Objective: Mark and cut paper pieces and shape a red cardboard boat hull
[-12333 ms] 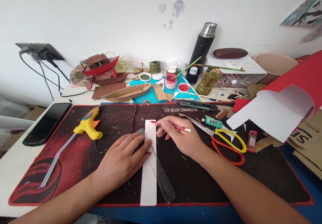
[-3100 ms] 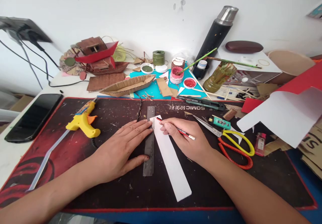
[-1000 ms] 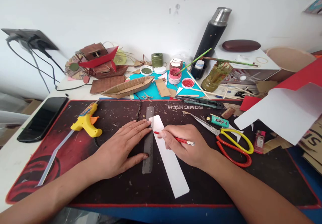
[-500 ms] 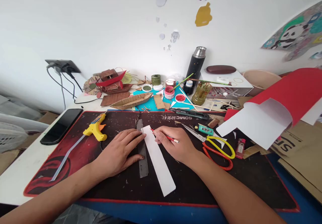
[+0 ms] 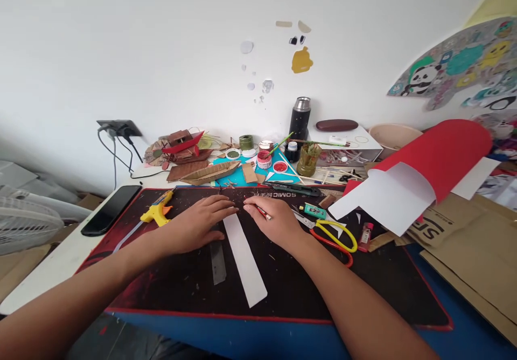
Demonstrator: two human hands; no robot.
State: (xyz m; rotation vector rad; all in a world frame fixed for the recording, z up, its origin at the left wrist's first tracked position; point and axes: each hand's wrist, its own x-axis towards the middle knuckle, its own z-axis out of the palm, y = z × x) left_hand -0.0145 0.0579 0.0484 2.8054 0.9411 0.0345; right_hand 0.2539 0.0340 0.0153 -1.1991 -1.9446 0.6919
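Your left hand [image 5: 197,224], thumb spread, has shifted over the far end of the paper [image 5: 245,262]; your right hand [image 5: 279,224] pinches a pencil [image 5: 265,214].

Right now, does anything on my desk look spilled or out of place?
No spill shows. The white paper strip lies askew, not parallel with the ruler. The yellow hot glue gun rests on its side on the desk mat rather than upright.

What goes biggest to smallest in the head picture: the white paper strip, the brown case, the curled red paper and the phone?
1. Curled red paper
2. White paper strip and phone: too alike to rank
3. Brown case
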